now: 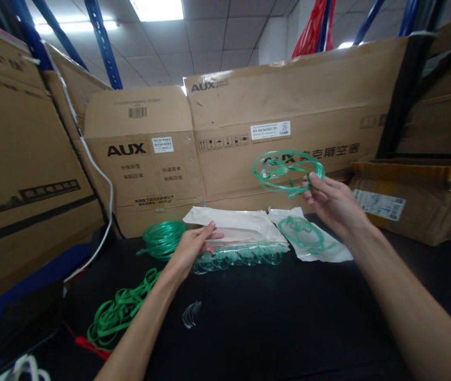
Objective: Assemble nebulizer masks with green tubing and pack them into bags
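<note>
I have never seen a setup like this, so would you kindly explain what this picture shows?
There is no machine: a camera worn on a person's head looks forward and down at two bare hands. The right hand holds up a green tubing loop. The left hand is at the white packets on a black surface. Along their near side runs a row of clear greenish pieces. To the left lie a thicker green coil and tangled green straps. To the right, another green loop lies on or inside white packaging; I cannot tell which.
</note>
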A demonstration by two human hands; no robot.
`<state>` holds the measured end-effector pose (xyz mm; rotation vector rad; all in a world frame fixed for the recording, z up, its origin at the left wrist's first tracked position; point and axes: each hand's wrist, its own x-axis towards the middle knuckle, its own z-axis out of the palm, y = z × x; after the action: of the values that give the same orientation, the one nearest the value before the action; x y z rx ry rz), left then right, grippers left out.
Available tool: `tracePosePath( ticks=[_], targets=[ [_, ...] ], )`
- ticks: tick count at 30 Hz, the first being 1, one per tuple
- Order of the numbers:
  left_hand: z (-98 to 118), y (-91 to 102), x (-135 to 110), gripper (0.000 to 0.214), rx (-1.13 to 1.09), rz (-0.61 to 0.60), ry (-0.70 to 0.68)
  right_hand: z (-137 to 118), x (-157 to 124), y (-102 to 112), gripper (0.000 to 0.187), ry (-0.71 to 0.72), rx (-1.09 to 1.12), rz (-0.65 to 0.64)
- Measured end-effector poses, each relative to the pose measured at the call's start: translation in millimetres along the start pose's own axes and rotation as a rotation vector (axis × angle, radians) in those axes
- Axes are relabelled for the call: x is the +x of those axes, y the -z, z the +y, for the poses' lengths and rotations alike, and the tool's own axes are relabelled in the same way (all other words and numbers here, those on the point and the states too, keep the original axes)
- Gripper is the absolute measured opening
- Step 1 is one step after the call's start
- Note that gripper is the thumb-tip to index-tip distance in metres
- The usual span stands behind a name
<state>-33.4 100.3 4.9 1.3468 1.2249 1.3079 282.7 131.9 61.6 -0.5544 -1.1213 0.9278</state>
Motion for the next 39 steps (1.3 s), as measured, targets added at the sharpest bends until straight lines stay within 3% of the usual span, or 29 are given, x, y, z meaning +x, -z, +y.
tracePosePath(
  ticks=[6, 11, 13, 16, 19, 26, 32, 36, 39],
  targets=[
    [-4.7, 1.7, 3.4, 0.045, 0.354, 0.011, -0.136, -4.9, -5.8, -7.1, 0.038, -0.012, 0.04, -0.049],
    [1.4, 3.1, -4.5, 0.047, 0.651, 0.276, -0.369, -9.7, -9.9, -13.4, 0.04, -0.081, 0.085, -0.115],
    [1.6, 4.6, -4.8, 0.04, 0.744, 0.32, -0.446, -10.0, -9.8, -14.7, 0.039, -0.096, 0.106, -0.14],
    [-3.6, 6.3, -0.6, 0.031, 0.889, 0.208, -0.518, -9.8, -13.2, -15.6, 0.036, -0.125, 0.133, -0.189],
    [-8.9, 5.4, 6.6, 0.035, 1.027, 0.053, -0.529, -10.2, -28.3, -16.3, 0.034, -0.204, 0.133, -0.278],
    [-2.3, -0.9, 41.0, 0.043, 1.246, -0.167, -0.448, 0.0, -100.4, -8.1, 0.029, -0.487, 0.149, -0.442],
    [-9.9, -13.5, 76.8, 0.042, 1.375, -0.373, -0.319, 26.7, -150.3, 11.5, 0.032, -0.742, 0.232, -0.44],
    [-14.1, -24.3, 84.8, 0.039, 1.456, -0.474, -0.26, 35.2, -158.8, 19.1, 0.039, -0.806, 0.044, -0.438],
    [-12.7, -32.6, 89.4, 0.039, 1.506, -0.524, -0.215, 38.1, -159.2, 20.9, 0.053, -0.725, -0.218, -0.454]
  ],
)
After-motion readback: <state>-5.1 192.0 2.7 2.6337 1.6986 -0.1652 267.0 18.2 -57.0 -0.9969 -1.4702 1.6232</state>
